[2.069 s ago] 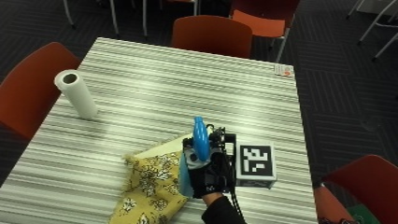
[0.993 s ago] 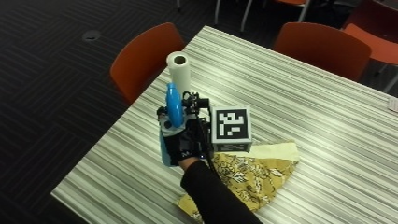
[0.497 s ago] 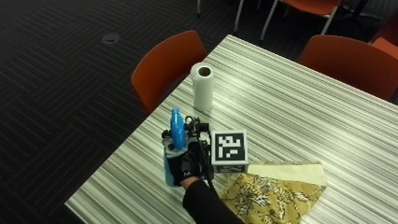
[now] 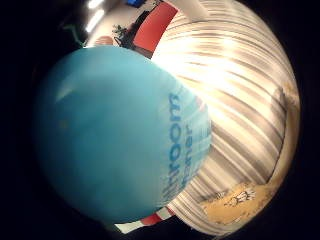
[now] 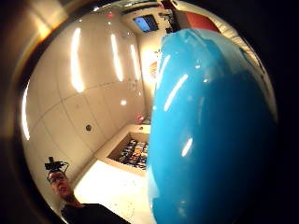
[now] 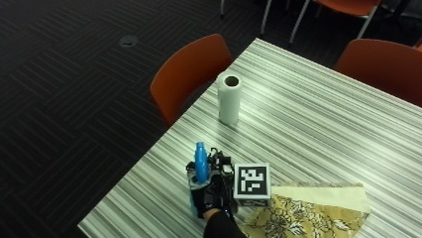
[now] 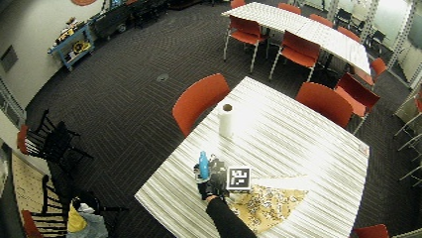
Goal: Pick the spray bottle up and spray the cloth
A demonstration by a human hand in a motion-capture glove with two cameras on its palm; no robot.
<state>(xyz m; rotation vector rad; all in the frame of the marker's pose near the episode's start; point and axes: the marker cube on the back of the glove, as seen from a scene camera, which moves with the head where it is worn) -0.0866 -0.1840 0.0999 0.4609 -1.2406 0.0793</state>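
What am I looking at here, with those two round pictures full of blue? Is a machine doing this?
No machine: a person works at a striped table. Their right hand, in a black glove, grips a blue spray bottle. Two pictures are taken from above the table, one wider than the other. The two round ones come from small cameras on the palm of that hand, so the bottle, close to the lens, fills them with blue. One round picture also shows the table and the cloth, the other the ceiling. On the table stands a paper towel roll, and a yellow flowered cloth lies beside the hand. The cloth is what the bottle is meant to spray.
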